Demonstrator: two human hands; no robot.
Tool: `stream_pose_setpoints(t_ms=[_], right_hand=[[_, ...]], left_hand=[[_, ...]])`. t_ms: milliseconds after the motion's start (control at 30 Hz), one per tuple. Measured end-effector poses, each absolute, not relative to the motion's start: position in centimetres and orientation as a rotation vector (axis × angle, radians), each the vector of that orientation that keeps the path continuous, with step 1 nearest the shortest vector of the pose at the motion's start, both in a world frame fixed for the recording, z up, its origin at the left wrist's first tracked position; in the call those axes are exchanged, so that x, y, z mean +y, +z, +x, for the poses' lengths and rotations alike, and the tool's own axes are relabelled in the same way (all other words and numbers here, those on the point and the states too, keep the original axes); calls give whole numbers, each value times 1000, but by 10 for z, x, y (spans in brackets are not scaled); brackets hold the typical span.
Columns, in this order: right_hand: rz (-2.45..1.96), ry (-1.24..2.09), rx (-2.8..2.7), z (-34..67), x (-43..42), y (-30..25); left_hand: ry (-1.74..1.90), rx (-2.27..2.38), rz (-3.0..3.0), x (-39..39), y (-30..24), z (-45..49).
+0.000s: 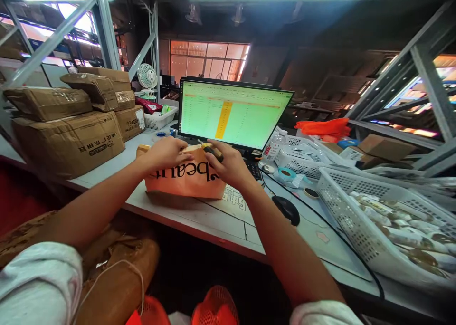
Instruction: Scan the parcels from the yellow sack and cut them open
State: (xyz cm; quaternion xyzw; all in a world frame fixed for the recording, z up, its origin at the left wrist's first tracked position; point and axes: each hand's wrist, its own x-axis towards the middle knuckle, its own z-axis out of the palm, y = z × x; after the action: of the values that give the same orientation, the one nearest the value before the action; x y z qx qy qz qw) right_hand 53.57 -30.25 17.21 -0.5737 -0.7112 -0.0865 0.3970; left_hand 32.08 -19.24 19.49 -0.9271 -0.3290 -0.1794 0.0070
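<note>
A pinkish-orange package (185, 182), which looks like a cardboard box, stands at the front of the desk, its large black lettering upside down. My left hand (166, 153) is closed over its top edge, the fingers bent against the upper side. In my right hand (230, 163) is a yellow and black utility knife (213, 152), held at the package's top right. The blade cannot be made out. Part of the lettering is covered by both hands.
Behind the package stands a monitor (235, 113) showing a spreadsheet. Brown cartons (94, 142) are stacked at left. A black mouse (286, 210), its cable and a tape roll (311, 192) lie at right, beside a white basket (351, 225) of small packets.
</note>
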Motion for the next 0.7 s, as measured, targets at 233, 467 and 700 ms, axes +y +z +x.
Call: stream_pose_setpoints(t_ms=[233,467,700], right_hand=[[-1519,-274,-1911,542,-285,157],[-1466,-408,-2160,517,-306,171],[-1656,-503,-2214,512,-314,179]], left_hand=[[-413,-1221,-2806,-182,183,272],[-519,-1114,-2643,-205,183,278],[-584,-740,-2678,-211,178,279]])
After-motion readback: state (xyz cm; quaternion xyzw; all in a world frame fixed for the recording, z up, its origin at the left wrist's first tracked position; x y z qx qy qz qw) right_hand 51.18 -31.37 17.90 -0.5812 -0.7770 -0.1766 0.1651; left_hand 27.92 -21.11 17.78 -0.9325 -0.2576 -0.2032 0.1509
